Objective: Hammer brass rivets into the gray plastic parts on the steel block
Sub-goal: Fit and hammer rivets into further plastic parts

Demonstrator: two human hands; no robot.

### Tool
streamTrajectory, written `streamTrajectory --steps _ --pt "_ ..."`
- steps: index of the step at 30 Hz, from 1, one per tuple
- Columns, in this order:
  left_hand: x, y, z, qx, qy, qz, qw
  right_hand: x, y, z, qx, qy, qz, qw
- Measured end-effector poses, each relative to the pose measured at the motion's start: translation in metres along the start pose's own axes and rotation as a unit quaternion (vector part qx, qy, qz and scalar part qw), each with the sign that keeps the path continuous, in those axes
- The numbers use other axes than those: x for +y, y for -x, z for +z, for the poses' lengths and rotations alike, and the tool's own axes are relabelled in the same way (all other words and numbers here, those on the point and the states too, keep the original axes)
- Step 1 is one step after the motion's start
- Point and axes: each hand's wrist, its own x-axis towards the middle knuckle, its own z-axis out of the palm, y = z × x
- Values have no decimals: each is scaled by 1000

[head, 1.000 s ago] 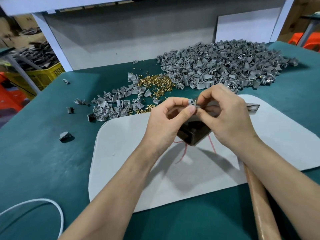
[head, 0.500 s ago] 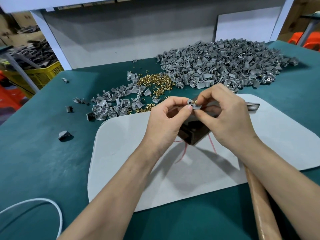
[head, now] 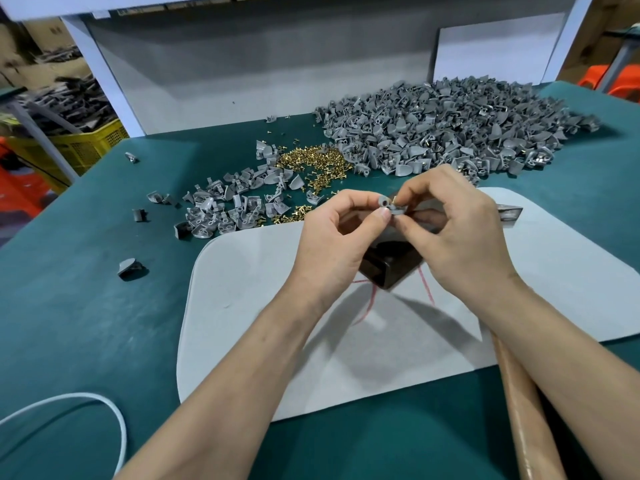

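A gray plastic part is being pinched by the curled fingers of the left hand and the right hand, just above the steel block, which is being carried by a pale mat on the green tabletop; brass rivets are lying beyond.

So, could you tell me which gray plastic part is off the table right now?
The gray part pinched between the left hand and right hand, above the steel block; all others lie on the table.
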Motion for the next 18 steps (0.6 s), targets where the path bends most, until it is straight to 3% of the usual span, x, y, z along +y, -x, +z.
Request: streamTrajectory --steps 11,18 --pt "-9 1 0 -1 -6 40 999 6 1 0 -8 73 -68 995" --pt "-12 1 2 3 -2 38 999 2 2 -1 -19 93 -51 994"
